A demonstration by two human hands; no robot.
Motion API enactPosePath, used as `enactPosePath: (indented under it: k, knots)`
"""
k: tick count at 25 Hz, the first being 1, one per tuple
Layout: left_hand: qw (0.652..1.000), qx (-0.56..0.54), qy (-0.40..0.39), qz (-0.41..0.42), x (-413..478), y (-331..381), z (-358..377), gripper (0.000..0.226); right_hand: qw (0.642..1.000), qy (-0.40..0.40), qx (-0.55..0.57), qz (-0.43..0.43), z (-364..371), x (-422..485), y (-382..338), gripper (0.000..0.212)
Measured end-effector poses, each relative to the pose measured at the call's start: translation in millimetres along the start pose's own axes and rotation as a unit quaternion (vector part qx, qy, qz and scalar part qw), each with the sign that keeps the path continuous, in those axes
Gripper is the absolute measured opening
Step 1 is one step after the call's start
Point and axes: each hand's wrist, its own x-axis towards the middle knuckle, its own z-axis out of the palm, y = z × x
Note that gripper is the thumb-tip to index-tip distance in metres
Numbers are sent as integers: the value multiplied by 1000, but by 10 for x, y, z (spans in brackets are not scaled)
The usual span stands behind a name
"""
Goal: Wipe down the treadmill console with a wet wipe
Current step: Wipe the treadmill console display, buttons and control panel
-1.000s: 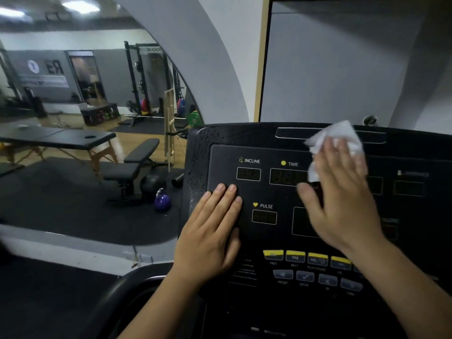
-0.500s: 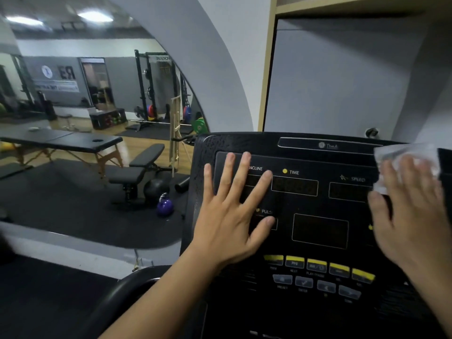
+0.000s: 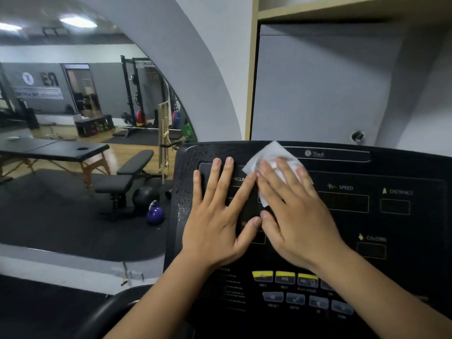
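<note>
While both hands lie on the black treadmill console [image 3: 367, 216], only the right hand [image 3: 293, 216] has anything under it: its fingers are spread flat, pressing a white wet wipe [image 3: 269, 155] against the upper part of the panel, just left of the brand badge at the far edge. The wipe's crumpled corners stick out beyond the fingertips toward the far rim, and a lower flap shows between the thumb and forefinger. The left hand [image 3: 217, 216] is open and empty, palm flat on the left part of the panel, fingers splayed over the word INCLINE; its forefinger and thumb tip touch or nearly touch the right hand.

To the right of the hands the panel shows SPEED and two more labels too blurred to read with certainty, each above a dark display window. Nearer the person sit a row of yellow buttons [image 3: 285, 276] and below them a row of grey buttons [image 3: 296, 299].

Left of the console, the gym floor holds a purple kettlebell [image 3: 155, 214], a black ball, a weight bench [image 3: 124, 177] and a black massage table [image 3: 56, 149], with a squat rack further back.
</note>
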Motion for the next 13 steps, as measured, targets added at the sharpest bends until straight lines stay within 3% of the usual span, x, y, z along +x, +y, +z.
enactPosePath:
  k: [3,6,8,13]
  knots:
    - [1000,-27,1,-8,-18,-13,14,69,1000,7,-2,0,-21,-2,134,62]
    - [1000,-15,-3,-9,-15,-22,28,71,981,68,29,177,-84,-306,493,60]
    - [1000,-6,-2,-9,-6,-6,38,71,974,61,24,219,-111,-395,575,60]
    - [998,-55,26,-28,-8,-7,45,78,998,1,-46,32,-32,77,12,60]
